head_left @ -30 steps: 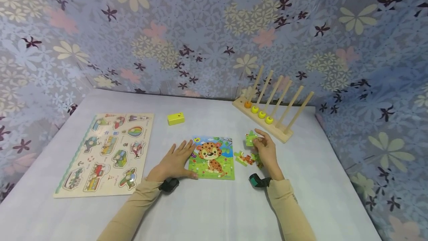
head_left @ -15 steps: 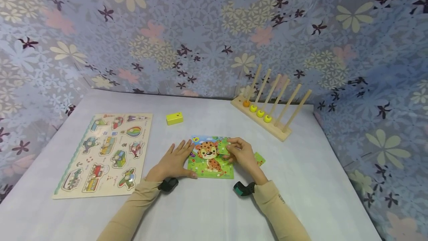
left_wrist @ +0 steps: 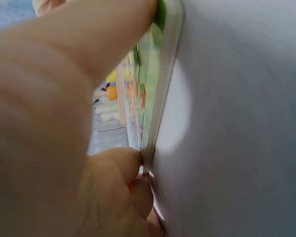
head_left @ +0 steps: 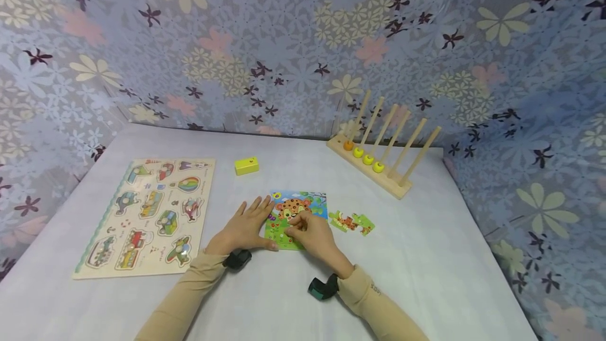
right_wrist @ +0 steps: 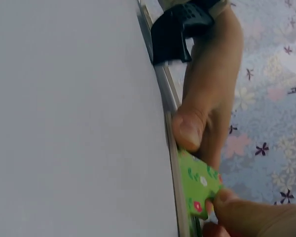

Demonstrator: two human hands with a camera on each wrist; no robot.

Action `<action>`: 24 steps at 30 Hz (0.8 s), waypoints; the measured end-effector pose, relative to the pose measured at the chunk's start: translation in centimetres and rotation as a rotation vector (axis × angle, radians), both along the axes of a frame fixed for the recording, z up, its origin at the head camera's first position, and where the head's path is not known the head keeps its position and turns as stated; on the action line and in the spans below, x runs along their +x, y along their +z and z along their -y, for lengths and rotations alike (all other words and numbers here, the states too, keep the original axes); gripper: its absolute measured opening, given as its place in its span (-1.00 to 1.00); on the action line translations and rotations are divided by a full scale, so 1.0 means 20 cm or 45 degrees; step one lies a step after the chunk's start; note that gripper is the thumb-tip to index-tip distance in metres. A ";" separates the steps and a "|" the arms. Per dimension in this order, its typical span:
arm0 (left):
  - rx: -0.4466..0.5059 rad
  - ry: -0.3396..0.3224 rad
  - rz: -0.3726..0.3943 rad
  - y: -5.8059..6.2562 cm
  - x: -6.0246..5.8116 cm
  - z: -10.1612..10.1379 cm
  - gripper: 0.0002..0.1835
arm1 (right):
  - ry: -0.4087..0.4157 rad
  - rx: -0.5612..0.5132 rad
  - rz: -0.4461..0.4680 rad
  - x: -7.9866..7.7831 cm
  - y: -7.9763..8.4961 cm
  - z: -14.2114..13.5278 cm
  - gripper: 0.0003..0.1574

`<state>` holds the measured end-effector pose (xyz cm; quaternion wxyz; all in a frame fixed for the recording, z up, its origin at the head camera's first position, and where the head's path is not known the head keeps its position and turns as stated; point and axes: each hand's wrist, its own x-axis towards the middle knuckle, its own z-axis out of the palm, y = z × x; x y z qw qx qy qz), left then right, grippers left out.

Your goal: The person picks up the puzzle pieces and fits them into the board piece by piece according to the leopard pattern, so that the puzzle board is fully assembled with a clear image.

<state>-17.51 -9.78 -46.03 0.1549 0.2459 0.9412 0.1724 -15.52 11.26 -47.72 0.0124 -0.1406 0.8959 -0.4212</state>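
A square leopard jigsaw puzzle (head_left: 319, 203) lies on the table in the head view. My left hand (head_left: 243, 229) is spread along its left side, thumb at the near corner and fingers by the upper left edge. The left wrist view shows the puzzle's pale side edge (left_wrist: 163, 94) between thumb and fingers. My right hand (head_left: 314, 236) is over the puzzle's middle and pinches a green puzzle piece (right_wrist: 200, 182) with small flowers. In the right wrist view that piece is tilted close over the board, near the left thumb. The right hand covers part of the leopard.
Loose puzzle pieces (head_left: 347, 221) lie right of the puzzle. Behind them stands a wooden peg rack (head_left: 400, 190) with several beads. A yellow block (head_left: 246, 166) is beyond the puzzle, and a vehicle peg board (head_left: 156, 246) fills the left side.
My right hand has carried the green piece leftward from beside the loose pieces to over the puzzle's left half, uncovering the loose pieces. My left hand stays in place.
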 end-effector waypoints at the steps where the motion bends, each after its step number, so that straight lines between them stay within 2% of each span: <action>1: 0.002 -0.001 -0.003 0.00 0.00 0.00 0.19 | 0.001 0.039 -0.027 0.00 0.00 0.01 -0.82; 6: 0.010 -0.008 -0.008 0.00 0.00 0.00 0.19 | 0.014 0.197 -0.153 0.00 -0.01 0.04 -0.79; 9: 0.003 -0.005 -0.006 0.01 0.00 0.00 0.18 | 0.001 0.244 -0.161 0.00 -0.01 0.05 -0.84; 18: -0.008 -0.003 -0.001 0.02 0.01 0.01 0.18 | -0.041 0.247 -0.134 0.01 0.00 0.08 -0.84; 21: 0.000 -0.003 -0.005 0.02 0.01 0.01 0.18 | -0.020 0.232 -0.129 0.01 0.00 0.07 -0.82; 24: 0.005 -0.011 -0.007 0.01 0.01 0.01 0.18 | 0.027 0.157 -0.055 0.00 0.01 0.04 -0.81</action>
